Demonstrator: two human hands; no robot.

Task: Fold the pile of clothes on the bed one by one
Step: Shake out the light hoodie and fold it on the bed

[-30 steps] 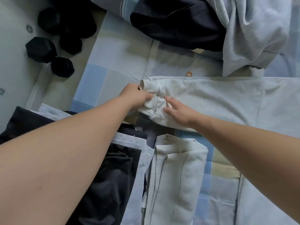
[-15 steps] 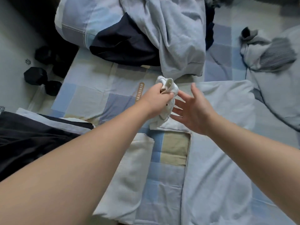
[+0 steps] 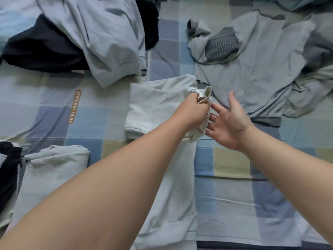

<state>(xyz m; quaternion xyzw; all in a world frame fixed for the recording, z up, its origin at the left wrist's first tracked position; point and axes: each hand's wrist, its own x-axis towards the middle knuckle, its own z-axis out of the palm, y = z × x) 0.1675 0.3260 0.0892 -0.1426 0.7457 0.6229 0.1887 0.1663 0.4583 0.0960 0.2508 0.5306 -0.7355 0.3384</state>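
Observation:
A pale grey sweatshirt point(image 3: 156, 103) lies partly folded on the checked bedsheet point(image 3: 223, 188) in the middle. My left hand point(image 3: 192, 112) grips its ribbed sleeve cuff point(image 3: 204, 93), lifted above the garment's right edge. My right hand point(image 3: 228, 121) is beside it, palm up and fingers spread, fingertips touching the hanging sleeve fabric. Unfolded clothes lie behind: a light grey garment point(image 3: 108, 38) over a dark navy one point(image 3: 43, 47) at the back left, and a grey top point(image 3: 257, 65) at the back right.
A folded pale grey garment point(image 3: 52, 170) sits at the left front, with a black garment point(image 3: 9, 168) at its left. A bunched grey piece with a ribbed part point(image 3: 214, 44) lies at the back, right of centre.
My left hand has carried the sleeve cuff to the right across the sweatshirt. My right hand lifted off the fabric and turned palm up. My view swung right, away from the floor.

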